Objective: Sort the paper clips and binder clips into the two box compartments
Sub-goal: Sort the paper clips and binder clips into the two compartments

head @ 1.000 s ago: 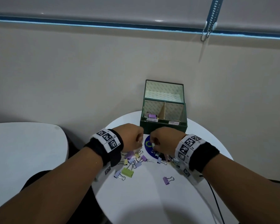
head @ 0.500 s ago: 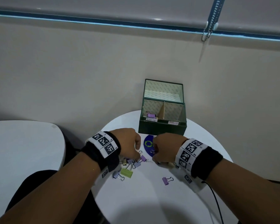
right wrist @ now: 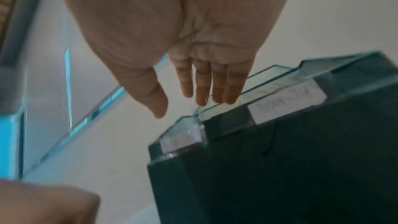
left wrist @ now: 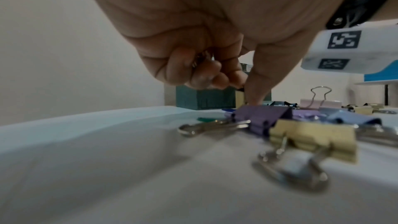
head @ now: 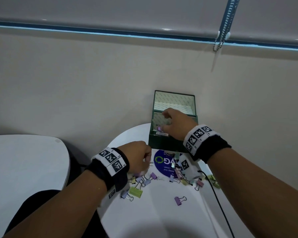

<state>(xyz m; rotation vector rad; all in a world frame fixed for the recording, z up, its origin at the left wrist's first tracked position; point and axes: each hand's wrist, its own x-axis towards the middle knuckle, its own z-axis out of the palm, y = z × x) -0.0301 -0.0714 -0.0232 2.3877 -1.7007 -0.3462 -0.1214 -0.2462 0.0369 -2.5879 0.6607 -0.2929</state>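
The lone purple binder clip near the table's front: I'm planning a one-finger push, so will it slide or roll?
The purple metal binder clip would probably slide, not roll: its body looks flat-sided. Its wire handles may catch. The glossy white round table looks smooth, so it should move easily.

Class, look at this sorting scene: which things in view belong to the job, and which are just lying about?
Belong to the job:
green box
binder clips on the round table
left hand
right hand

Just lying about:
blue sticker
black cable
blind chain
second table
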